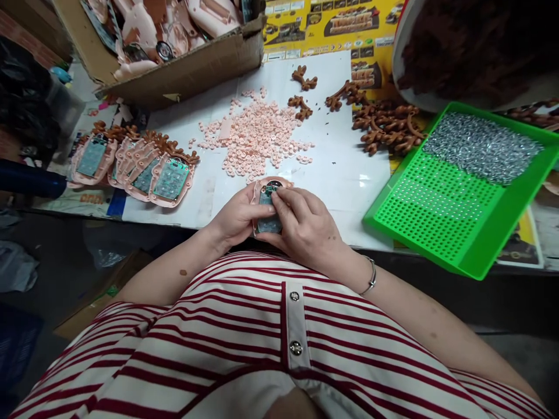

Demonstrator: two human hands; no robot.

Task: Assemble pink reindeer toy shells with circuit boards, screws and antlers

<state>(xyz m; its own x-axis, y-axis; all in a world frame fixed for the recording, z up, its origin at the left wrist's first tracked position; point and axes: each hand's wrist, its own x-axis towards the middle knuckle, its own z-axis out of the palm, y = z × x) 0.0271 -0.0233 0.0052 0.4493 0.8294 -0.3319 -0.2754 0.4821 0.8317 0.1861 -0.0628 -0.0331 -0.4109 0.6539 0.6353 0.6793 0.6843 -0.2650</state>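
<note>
My left hand (236,220) grips a pink plastic toy shell (267,187) with a green circuit board inside, at the table's near edge. My right hand (303,224) lies over the shell from the right, fingers curled, fingertips pressing on the board near its top. Just beyond the hands lies a heap of small pink plastic pieces (255,137) on white paper.
A row of finished pink shells with boards (140,171) lies at the left. Brown antler-shaped parts (384,125) are scattered at the back right. A green perforated tray (454,198) holds silvery small parts. A cardboard box (183,64) of pink shells stands at the back.
</note>
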